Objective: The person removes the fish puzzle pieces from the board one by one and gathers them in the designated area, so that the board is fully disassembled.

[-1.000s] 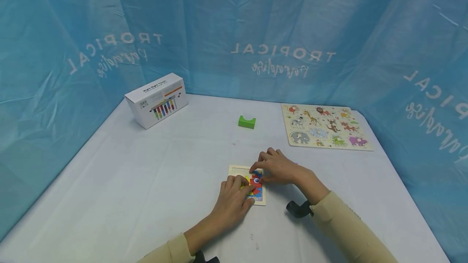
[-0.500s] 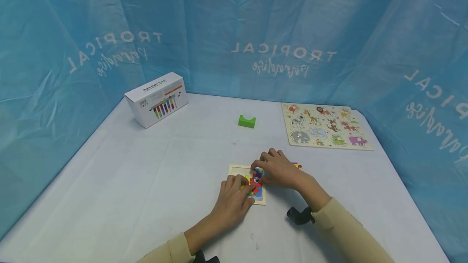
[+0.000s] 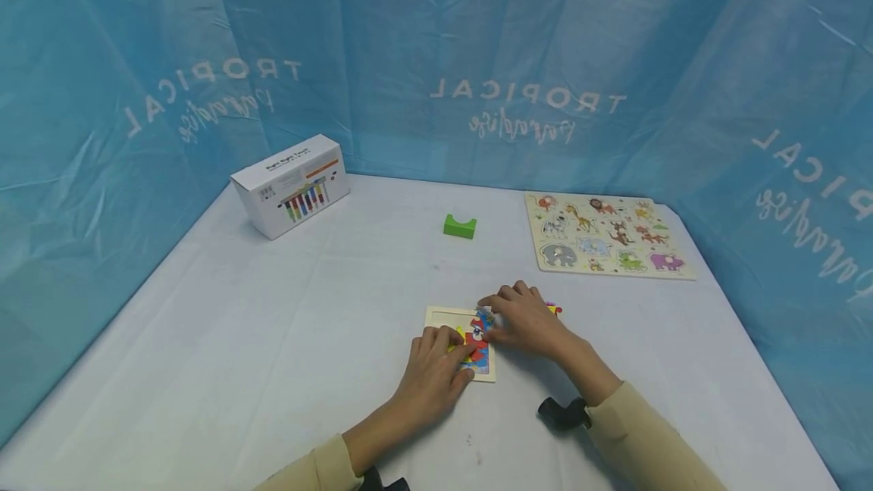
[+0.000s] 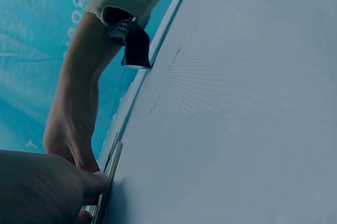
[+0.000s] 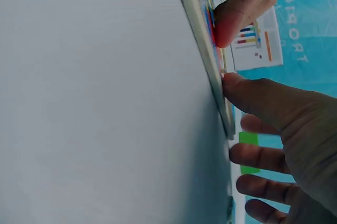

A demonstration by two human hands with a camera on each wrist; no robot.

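A small wooden jigsaw puzzle tray lies on the white cloth, its right part filled with blue, red and yellow pieces. My left hand holds it, bent fingers on the pieces and thumb at the near edge. At the tray's far right corner, my right hand pinches a blue puzzle piece between thumb and index finger; the fingers partly hide it. In the right wrist view, the right thumb touches the tray's rim. The left hand covers much of the tray in the left wrist view.
Loose colourful puzzle pieces lie behind the right hand, mostly hidden. Farther off are a green arched block, a wooden animal puzzle board and a white box. Blue curtains surround the table.
My right hand has shifted slightly right, drawing its index finger back toward the tray's corner. More of the blue piece shows now. The left hand stays where it was.
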